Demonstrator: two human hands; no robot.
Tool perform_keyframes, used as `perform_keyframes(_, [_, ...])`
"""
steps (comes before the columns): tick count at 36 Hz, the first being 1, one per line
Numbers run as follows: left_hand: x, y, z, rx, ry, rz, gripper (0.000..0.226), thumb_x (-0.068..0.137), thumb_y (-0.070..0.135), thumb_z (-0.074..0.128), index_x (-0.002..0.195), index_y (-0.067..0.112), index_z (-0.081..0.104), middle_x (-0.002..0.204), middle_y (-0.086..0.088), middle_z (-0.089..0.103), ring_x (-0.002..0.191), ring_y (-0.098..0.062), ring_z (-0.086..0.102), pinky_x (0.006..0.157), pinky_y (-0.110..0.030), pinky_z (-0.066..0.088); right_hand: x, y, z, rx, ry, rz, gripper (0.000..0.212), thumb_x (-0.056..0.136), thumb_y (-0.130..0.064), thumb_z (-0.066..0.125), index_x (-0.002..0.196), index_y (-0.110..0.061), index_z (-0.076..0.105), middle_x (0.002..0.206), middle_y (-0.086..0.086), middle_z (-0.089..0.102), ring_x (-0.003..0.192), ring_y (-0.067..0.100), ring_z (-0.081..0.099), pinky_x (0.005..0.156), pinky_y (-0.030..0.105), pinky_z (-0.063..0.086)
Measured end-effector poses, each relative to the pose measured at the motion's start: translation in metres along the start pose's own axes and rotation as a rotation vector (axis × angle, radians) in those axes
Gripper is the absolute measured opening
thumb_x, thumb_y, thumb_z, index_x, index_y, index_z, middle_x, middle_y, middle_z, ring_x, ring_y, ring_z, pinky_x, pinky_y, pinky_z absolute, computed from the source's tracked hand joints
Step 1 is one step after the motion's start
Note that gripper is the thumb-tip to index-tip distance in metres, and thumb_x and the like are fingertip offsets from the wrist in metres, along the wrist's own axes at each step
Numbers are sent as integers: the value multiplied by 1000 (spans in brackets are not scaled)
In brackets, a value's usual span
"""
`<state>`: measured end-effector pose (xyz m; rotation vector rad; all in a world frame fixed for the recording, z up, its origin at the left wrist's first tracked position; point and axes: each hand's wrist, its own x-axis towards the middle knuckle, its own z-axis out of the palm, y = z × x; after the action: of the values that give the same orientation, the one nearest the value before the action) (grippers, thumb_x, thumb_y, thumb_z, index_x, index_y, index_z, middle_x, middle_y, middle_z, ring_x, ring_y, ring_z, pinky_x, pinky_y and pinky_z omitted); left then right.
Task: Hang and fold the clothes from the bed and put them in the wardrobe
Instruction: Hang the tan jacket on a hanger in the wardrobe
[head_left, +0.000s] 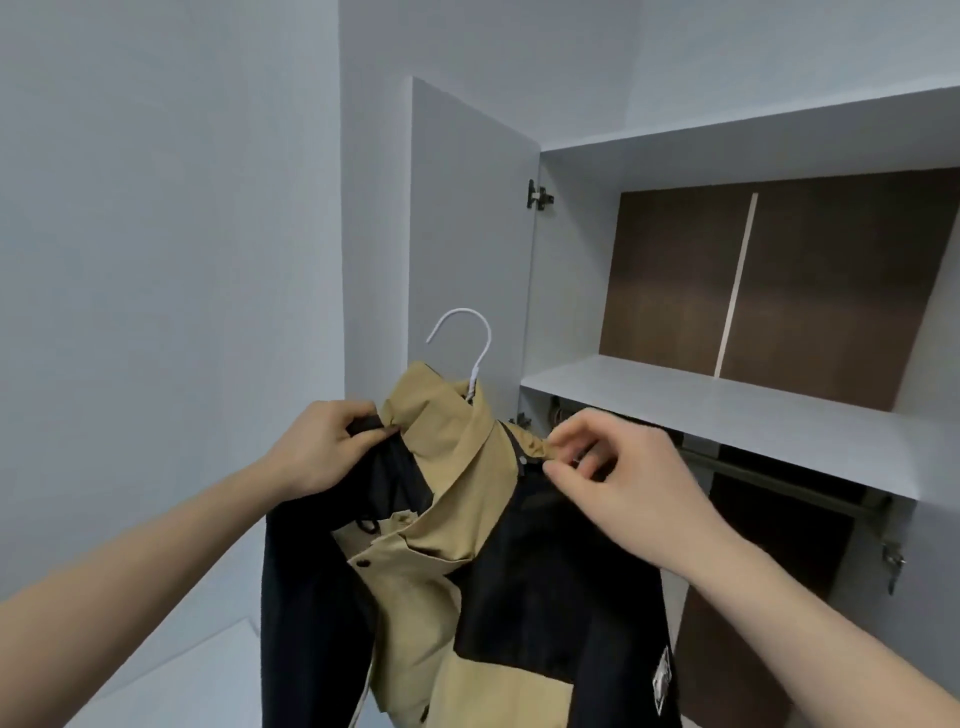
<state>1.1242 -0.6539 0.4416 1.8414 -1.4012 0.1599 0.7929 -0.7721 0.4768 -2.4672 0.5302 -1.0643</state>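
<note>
Jacket (467, 571): tan and black hooded shell, held up in front of the open wardrobe, low centre of view; body hangs out of frame at 6 o'clock.
Hanger (470, 343): white wire hook rising from the jacket's collar at 12 o'clock of the garment; hook free, not on any rail.
Left hand (324, 449): at 9 o'clock of the collar, fingers curled, pinching black shoulder fabric where it meets the tan hood.
Right hand (618, 473): at 3 o'clock of the collar, thumb and fingers pinching the tan edge at the other shoulder; remaining fingers loosely bent.
Snaps: one dark press stud (522, 460) by the right shoulder seam, another (363, 563) on the tan front placket.
Drawcord (368, 525): black loop just under the hood, near 9 o'clock side.
Label: white-edged patch (662, 680) on the black panel at 5 o'clock; writing too blurred to read.
Wardrobe (727, 400): grey carcass with a shelf, brown back panel, at 2 o'clock.
Door (467, 234): grey, swung open behind the hanger, hinge (537, 196) at its upper edge.
Rail (779, 480): dark bar under the shelf, at 3 o'clock of the right hand, well apart from the hook.
Lock fitting (892, 564): metal, on the right-hand frame at 4 o'clock.
</note>
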Motion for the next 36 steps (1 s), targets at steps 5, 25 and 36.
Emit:
perform_keyframes(5, [-1, 8, 4, 38, -75, 38, 26, 96, 42, 65, 80, 23, 67, 68, 5, 62, 63, -9, 50, 65, -29, 45, 8, 55, 1, -213, -167, 130, 40, 89, -55, 66, 126, -41, 57, 117, -25, 59, 109, -2, 54, 92, 23, 45])
perform_keyframes(25, [-27, 16, 38, 174, -334, -192, 47, 90, 70, 42, 109, 30, 57, 111, 12, 63, 103, -13, 59, 98, -39, 46, -27, 86, 62, 163, -200, 275, 22, 102, -21, 55, 92, -28, 74, 93, -11, 75, 90, 8, 69, 88, 30, 51])
perform_keyframes(36, [-83, 73, 109, 25, -253, -291, 139, 48, 97, 65, 157, 23, 17, 157, 6, 20, 142, -18, 34, 113, -41, 41, -48, 94, 78, 91, -148, 356, 19, 100, -35, 53, 96, -37, 72, 94, -19, 73, 89, 8, 69, 86, 46, 57])
